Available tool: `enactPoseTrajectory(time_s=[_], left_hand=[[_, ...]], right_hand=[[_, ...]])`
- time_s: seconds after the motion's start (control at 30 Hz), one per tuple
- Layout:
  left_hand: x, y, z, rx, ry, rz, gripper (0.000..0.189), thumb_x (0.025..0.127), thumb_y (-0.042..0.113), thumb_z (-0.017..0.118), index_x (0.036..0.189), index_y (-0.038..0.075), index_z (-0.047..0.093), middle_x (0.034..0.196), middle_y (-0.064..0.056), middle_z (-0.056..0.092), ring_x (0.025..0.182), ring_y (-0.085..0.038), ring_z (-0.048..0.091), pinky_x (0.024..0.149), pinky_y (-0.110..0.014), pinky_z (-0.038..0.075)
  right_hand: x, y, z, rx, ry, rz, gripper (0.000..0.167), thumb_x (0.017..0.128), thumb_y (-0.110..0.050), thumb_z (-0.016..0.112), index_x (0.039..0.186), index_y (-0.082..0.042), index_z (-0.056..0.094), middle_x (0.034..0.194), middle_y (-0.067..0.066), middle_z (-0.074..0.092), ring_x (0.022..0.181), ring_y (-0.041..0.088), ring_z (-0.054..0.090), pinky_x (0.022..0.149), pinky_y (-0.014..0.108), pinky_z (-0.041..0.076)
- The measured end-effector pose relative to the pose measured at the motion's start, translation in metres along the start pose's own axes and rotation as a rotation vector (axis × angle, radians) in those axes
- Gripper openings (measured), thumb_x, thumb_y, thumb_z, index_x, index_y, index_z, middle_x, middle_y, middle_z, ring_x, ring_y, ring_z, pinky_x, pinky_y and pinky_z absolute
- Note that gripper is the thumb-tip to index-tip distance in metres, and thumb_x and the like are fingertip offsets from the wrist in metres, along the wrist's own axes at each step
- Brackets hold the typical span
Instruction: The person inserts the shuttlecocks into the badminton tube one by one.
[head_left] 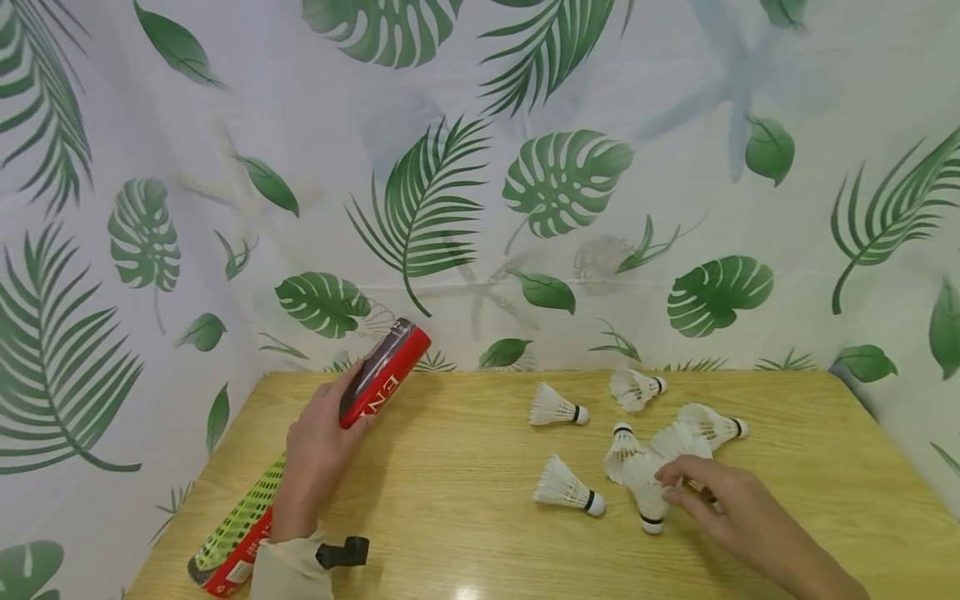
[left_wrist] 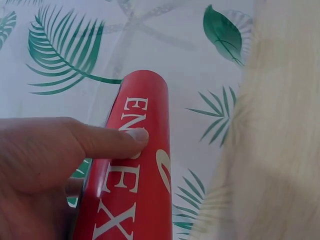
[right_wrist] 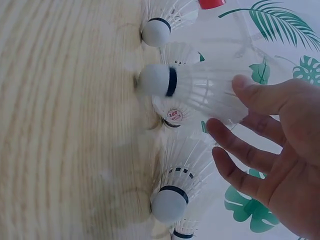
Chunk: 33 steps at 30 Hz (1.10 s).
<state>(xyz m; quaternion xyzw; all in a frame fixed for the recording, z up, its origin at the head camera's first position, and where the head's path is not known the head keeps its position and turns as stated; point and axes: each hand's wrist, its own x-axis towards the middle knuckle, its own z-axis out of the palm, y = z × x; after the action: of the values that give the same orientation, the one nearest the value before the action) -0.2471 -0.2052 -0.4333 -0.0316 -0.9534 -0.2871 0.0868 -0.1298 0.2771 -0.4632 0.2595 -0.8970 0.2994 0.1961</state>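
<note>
On the left, my left hand (head_left: 322,437) grips a long red badminton tube (left_wrist: 145,200) around its upper part. The tube (head_left: 240,533) leans obliquely, with white lettering, a dark stripe and a lime-green lattice pattern; its top end points away from me. At the right, my right hand (head_left: 731,500) pinches a white feather shuttlecock (right_wrist: 200,87) by its skirt between thumb and fingers. Its cork points away from the palm, slightly blurred in the right wrist view. More shuttlecocks (head_left: 624,454) lie against it, partly hidden by its feathers and my fingers.
Loose shuttlecocks lie on the wooden table (head_left: 450,500): one left of the cluster (head_left: 567,487), one farther back (head_left: 557,406), one near the back edge (head_left: 636,390), one at the right (head_left: 716,425). A leaf-printed cloth (head_left: 450,333) hangs behind the table.
</note>
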Motion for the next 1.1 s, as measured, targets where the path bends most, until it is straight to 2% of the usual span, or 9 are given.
enactPoseTrajectory(time_s=[0.07,0.13,0.17,0.23,0.3,0.4,0.47,0.73,1.1], left_hand=[[0.000,0.002,-0.004,-0.016,0.022,0.032,0.085,0.091,0.022,0.078,0.162,0.032,0.032,0.146,-0.017,0.049,0.125,-0.038,0.049,0.099,-0.064,0.043],[0.001,0.003,-0.007,-0.023,0.056,0.086,0.084,0.090,0.020,0.079,0.161,0.031,0.035,0.144,-0.017,0.050,0.122,-0.037,0.051,0.096,-0.062,0.046],[0.001,0.003,-0.008,-0.028,0.074,0.113,0.083,0.090,0.020,0.079,0.160,0.032,0.036,0.143,-0.017,0.051,0.120,-0.036,0.053,0.094,-0.060,0.048],[0.003,0.004,-0.009,-0.033,0.112,0.179,0.081,0.089,0.020,0.080,0.159,0.031,0.040,0.140,-0.017,0.053,0.115,-0.036,0.056,0.089,-0.058,0.052],[0.004,0.005,-0.009,-0.046,0.140,0.236,0.080,0.088,0.021,0.080,0.158,0.031,0.043,0.138,-0.016,0.054,0.111,-0.035,0.057,0.085,-0.057,0.054],[0.005,0.006,-0.010,-0.065,0.163,0.281,0.080,0.088,0.023,0.082,0.157,0.031,0.044,0.137,-0.014,0.055,0.111,-0.033,0.058,0.085,-0.055,0.055],[0.004,0.008,-0.010,-0.080,0.176,0.298,0.080,0.087,0.025,0.084,0.157,0.031,0.044,0.137,-0.013,0.056,0.112,-0.033,0.057,0.085,-0.054,0.055],[0.002,0.020,-0.012,-0.112,0.228,0.343,0.080,0.086,0.027,0.084,0.156,0.027,0.045,0.137,-0.011,0.055,0.112,-0.030,0.057,0.083,-0.051,0.057],[0.002,0.033,-0.021,-0.072,0.180,0.410,0.094,0.080,0.017,0.080,0.160,0.033,0.034,0.142,-0.008,0.053,0.119,-0.029,0.052,0.088,-0.051,0.054]], right_hand=[[0.001,0.000,0.001,-0.047,0.026,-0.003,0.034,0.079,0.002,0.083,0.100,-0.023,0.071,0.096,-0.011,0.071,0.092,0.005,0.062,0.072,0.022,0.051],[0.002,0.001,0.001,-0.099,0.061,0.002,0.038,0.075,0.002,0.085,0.097,-0.026,0.072,0.098,-0.011,0.069,0.100,0.012,0.060,0.079,0.035,0.052],[0.003,0.001,0.002,-0.121,0.081,0.005,0.040,0.073,0.002,0.086,0.096,-0.028,0.073,0.101,-0.010,0.069,0.103,0.016,0.059,0.080,0.042,0.051],[0.003,0.002,0.001,-0.137,0.107,0.003,0.041,0.071,0.003,0.087,0.094,-0.028,0.072,0.101,-0.008,0.069,0.101,0.016,0.061,0.079,0.044,0.051],[0.002,0.002,0.000,-0.115,0.121,-0.005,0.042,0.070,0.007,0.086,0.093,-0.026,0.072,0.098,-0.007,0.070,0.093,0.013,0.064,0.078,0.038,0.053],[0.003,0.001,-0.002,-0.084,0.118,-0.015,0.041,0.071,0.010,0.084,0.092,-0.022,0.070,0.090,-0.012,0.070,0.081,0.003,0.066,0.070,0.014,0.050],[0.005,0.000,-0.002,-0.072,0.117,-0.001,0.039,0.073,0.011,0.083,0.093,-0.020,0.070,0.087,-0.014,0.070,0.078,0.001,0.067,0.069,0.010,0.049],[0.009,-0.009,-0.006,-0.103,0.190,0.099,0.040,0.078,0.006,0.082,0.106,-0.018,0.067,0.082,-0.010,0.075,0.078,0.003,0.069,0.064,0.014,0.042],[0.016,-0.005,-0.008,-0.094,0.226,0.093,0.035,0.079,0.011,0.079,0.100,-0.015,0.074,0.086,-0.001,0.076,0.077,-0.003,0.067,0.063,0.011,0.048]])
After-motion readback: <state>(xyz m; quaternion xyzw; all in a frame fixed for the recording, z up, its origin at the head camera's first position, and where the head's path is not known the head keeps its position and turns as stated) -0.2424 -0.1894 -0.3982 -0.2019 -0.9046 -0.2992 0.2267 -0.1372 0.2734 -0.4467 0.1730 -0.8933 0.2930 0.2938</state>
